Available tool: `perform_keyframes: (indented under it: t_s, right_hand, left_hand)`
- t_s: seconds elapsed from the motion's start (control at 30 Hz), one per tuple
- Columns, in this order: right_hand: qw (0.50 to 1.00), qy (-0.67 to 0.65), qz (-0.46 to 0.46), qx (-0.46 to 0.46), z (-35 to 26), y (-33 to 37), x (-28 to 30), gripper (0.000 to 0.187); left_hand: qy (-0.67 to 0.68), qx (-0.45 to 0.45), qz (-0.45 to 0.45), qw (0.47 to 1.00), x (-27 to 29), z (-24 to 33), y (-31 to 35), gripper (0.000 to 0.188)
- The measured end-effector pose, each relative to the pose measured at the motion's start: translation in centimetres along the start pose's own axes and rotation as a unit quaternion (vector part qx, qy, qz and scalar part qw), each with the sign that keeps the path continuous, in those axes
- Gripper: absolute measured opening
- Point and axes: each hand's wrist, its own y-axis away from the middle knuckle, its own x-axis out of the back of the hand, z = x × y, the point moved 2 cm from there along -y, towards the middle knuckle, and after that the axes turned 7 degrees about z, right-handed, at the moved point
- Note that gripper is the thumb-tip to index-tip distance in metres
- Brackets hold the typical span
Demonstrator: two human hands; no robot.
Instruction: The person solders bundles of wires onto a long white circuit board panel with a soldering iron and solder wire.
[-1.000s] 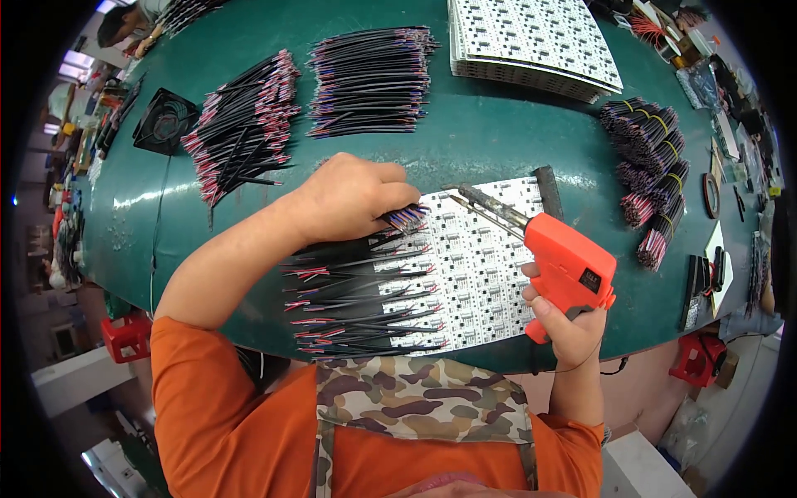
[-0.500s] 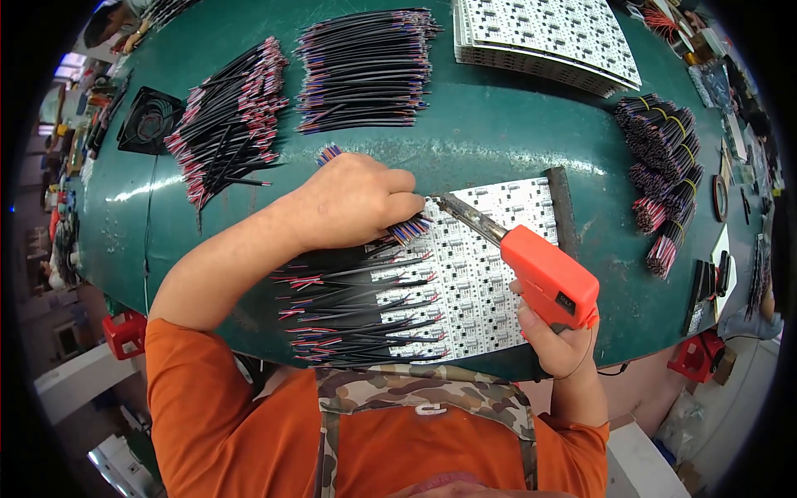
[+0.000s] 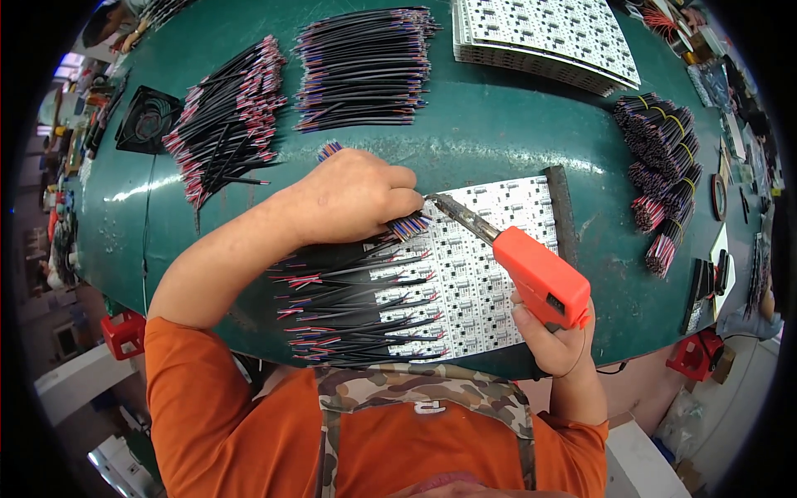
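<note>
My left hand is closed around a bundle of short black cables with bared coloured ends, over the far left corner of a white circuit board panel. Gripped in my right hand is a red soldering gun. Its dark metal tip points to the far left, right beside my left fingers at the board's far edge. Several black cables with red, white and blue ends lie in a row along the board's left side, their right ends over it. The exact contact at the tip is too small to make out.
Two heaps of cut cables, a red-ended one and a neater one, lie at the back. A stack of white panels stands far right, near tied cable bundles. A dark bar borders the board; a small black fan sits left.
The soldering gun and my right hand have shifted slightly left. My left hand stays in nearly the same place, still closed on the cables.
</note>
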Motion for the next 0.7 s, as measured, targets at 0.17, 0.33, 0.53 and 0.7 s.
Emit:
perform_keyframes:
  t_s: [0.17, 0.33, 0.53, 0.7]
  right_hand:
    - [0.998, 0.047, -0.010, 0.047, -0.4, -0.3, 0.0, 0.029]
    - [0.998, 0.052, -0.017, 0.031, -0.5, -0.2, -0.1, 0.032]
    - [0.997, 0.045, 0.015, 0.067, 0.4, 0.6, 0.4, 0.029]
    - [0.999, 0.014, 0.028, 0.039, 0.9, 0.8, 0.4, 0.035]
  left_hand:
    - [0.004, 0.006, -0.010, 1.000, 0.1, 0.1, -0.2, 0.017]
    - [0.009, -0.002, -0.023, 1.000, 0.1, -0.2, -0.2, 0.033]
    - [0.004, 0.009, -0.040, 0.999, 0.7, 0.2, -0.6, 0.019]
    - [0.006, 0.005, -0.039, 0.999, 0.6, 0.1, -0.5, 0.017]
